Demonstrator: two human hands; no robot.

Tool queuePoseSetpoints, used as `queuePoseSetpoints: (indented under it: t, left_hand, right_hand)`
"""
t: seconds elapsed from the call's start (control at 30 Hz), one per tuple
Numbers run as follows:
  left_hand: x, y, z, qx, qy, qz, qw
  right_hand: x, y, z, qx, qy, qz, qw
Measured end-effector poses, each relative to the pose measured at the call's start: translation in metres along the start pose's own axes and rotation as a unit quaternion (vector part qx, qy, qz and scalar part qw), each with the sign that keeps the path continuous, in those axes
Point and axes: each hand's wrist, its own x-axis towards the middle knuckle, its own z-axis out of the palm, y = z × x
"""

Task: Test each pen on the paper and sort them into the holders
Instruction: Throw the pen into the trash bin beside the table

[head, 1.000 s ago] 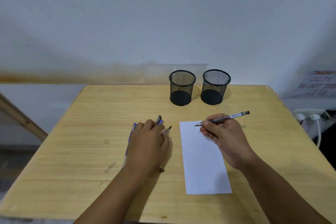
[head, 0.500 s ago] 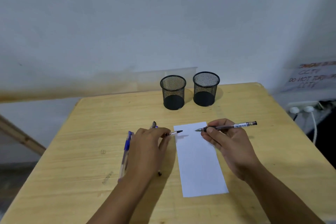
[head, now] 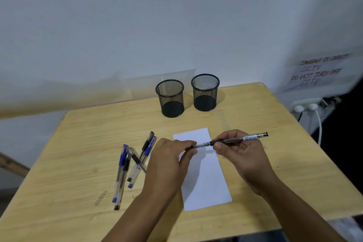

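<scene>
Left hand [head: 169, 161] off the pile [head: 131, 167], now pinching pen [head: 231, 140] tip, right hand [head: 241, 151] gripping barrel: uncapping, no test mark yet.

Wooden table [head: 255, 116]: two mesh holders [head: 170, 98], paper [head: 206, 179], loose pens [head: 128, 165].

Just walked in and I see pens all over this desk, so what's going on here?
A person is holding one black pen above a white sheet of paper on a wooden table. The right hand grips its barrel while the left hand pinches its tip end, perhaps at the cap. Several more pens lie loose to the left. Two black mesh holders stand at the far edge, apparently empty. The paper shows no marks.
</scene>
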Motion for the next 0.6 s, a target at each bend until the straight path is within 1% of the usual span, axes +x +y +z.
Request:
queuePoseSetpoints:
  t: [0.1, 0.17, 0.33, 0.47, 0.6]
  left_hand:
    - [0.001, 0.008, 0.003, -0.011, -0.017, 0.011, 1.000]
    - [0.004, 0.012, 0.007, -0.028, -0.025, 0.019, 0.999]
    - [0.008, 0.026, 0.017, -0.068, -0.044, 0.067, 0.994]
    - [0.014, 0.038, 0.030, -0.083, -0.058, 0.091, 0.991]
    - [0.023, 0.053, 0.048, -0.091, -0.084, 0.107, 0.987]
  right_hand:
    - [-0.006, 0.001, -0.005, -0.001, 0.012, 0.005, 1.000]
    - [-0.009, 0.001, -0.009, -0.009, 0.036, 0.008, 0.999]
    - [-0.020, 0.003, -0.022, -0.073, 0.101, 0.018, 0.992]
    - [-0.026, 0.009, -0.035, -0.047, 0.137, 0.005, 0.989]
    - [-0.030, 0.008, -0.053, -0.023, 0.149, 0.002, 0.989]
